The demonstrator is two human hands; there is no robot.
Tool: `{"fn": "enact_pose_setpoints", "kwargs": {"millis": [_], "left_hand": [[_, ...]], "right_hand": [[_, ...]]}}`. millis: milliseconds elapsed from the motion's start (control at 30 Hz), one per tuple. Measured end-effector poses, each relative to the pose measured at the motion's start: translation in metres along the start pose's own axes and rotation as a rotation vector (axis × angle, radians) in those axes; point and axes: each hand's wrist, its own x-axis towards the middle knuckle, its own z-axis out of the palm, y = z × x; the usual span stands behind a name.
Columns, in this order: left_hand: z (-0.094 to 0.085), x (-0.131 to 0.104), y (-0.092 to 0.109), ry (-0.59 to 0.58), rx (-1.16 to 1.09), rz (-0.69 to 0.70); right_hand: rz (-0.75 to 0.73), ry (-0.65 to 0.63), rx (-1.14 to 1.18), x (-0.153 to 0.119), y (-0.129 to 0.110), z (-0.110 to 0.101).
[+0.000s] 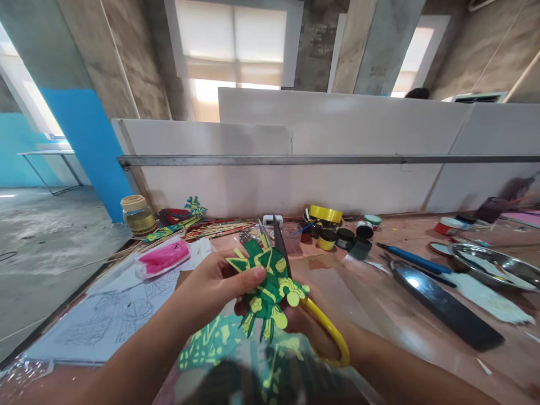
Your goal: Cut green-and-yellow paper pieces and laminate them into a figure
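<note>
A green and yellow painted cutout [265,281] with pointed, jagged edges is pinched in my left hand [230,281], the thumb lying across its front. My right hand [307,323] grips scissors [331,326] with a yellow handle, its fingers partly hidden behind the cutout and the handle. The dark blades point up and away, spread apart, and one passes just behind the cutout's right side. Whether they touch its edge I cannot tell. Below both hands lies a clear plastic sheet over more green and yellow patterned pieces [211,340].
Line drawings on paper [113,320] and a pink packet [163,259] lie at left, near a glass jar [138,216]. Small paint pots [327,239] and yellow tape [325,214] stand at the back. A black tool [447,304] and metal bowl [498,259] are at right.
</note>
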Motion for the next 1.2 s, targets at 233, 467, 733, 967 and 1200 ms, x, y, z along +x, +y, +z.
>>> {"fn": "enact_pose_setpoints", "kwargs": {"millis": [233, 467, 733, 967, 1200], "left_hand": [[0.004, -0.001, 0.003, 0.122, 0.11, 0.024], [0.009, 0.001, 0.002, 0.13, 0.162, 0.026], [0.014, 0.002, 0.002, 0.145, 0.185, 0.032], [0.021, 0.001, -0.001, 0.14, 0.162, 0.049], [0.022, 0.003, -0.002, 0.135, 0.143, 0.049]], "right_hand": [[0.101, 0.099, 0.118, 0.007, 0.014, 0.002], [0.16, 0.19, 0.128, 0.009, 0.019, 0.008], [0.084, 0.169, 0.129, 0.004, 0.018, 0.008], [0.028, 0.113, 0.127, 0.005, 0.011, 0.012], [0.023, 0.101, 0.153, 0.004, 0.013, 0.01]]}}
